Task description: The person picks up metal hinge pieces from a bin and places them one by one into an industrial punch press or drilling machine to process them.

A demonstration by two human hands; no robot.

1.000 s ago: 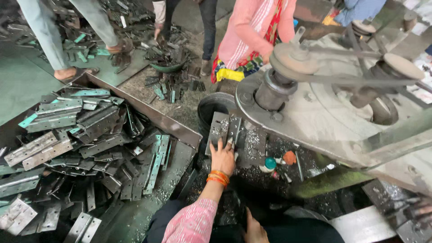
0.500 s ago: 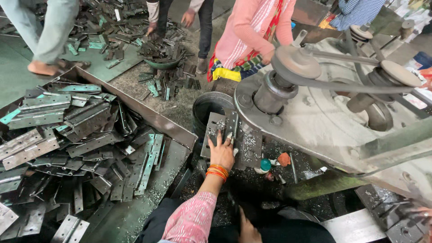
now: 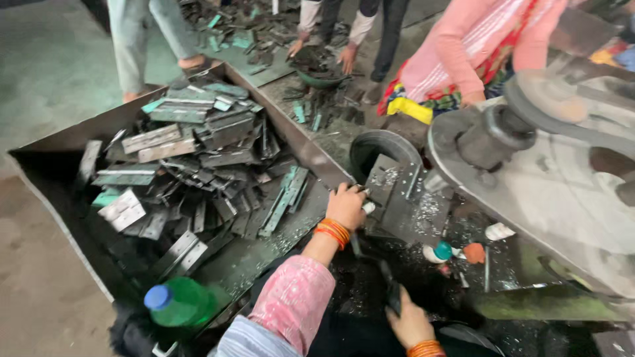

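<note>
My left hand, with a pink sleeve and orange bangles, reaches forward to the near edge of a grey metal plate under the machine. Its fingers are curled around a small pale metal piece. My right hand, also with orange bangles, sits low at the bottom edge. It grips a dark bar-shaped object that is hard to make out. A big steel tray of cut metal strips lies just left of my left hand.
A heavy grey machine with a wheel fills the right side. A green bottle with a blue cap stands at the tray's near corner. A person in pink crouches beyond, another person's hands work at a dark bowl, and someone's legs stand at the back left.
My left hand has gone from lying flat with spread fingers on the grey plate to curled at the plate's near-left edge. My right hand has come into view below.
</note>
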